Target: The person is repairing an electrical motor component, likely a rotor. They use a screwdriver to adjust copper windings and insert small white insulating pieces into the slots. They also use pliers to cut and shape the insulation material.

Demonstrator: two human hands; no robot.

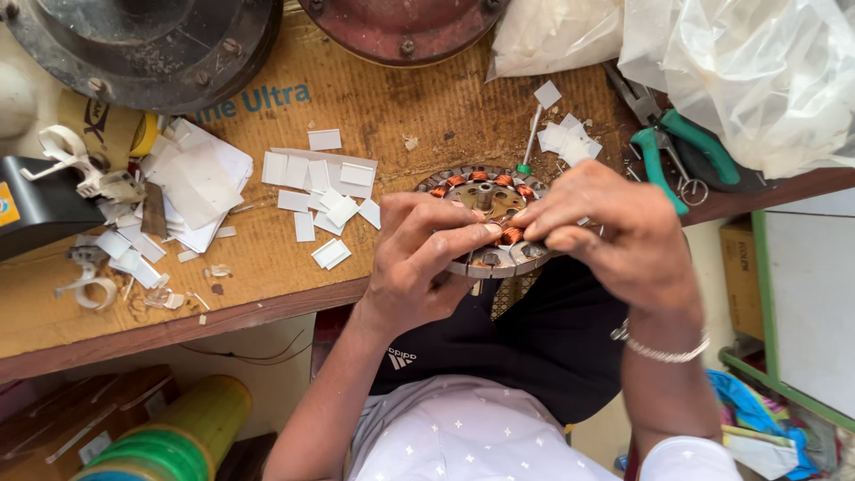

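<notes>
- The left hand grips the near rim of a round metal motor core, thumb pressed on top.
- The right hand pinches a copper coil on that core with its fingertips.
- The core juts over the workbench edge.
- White paper slips lie scattered to the left; green-handled pliers rest behind the right hand.

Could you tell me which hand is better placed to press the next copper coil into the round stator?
Probably the right hand: its fingertips already pinch a copper coil at the stator rim, while the left hand grips the rim to steady it.
</notes>
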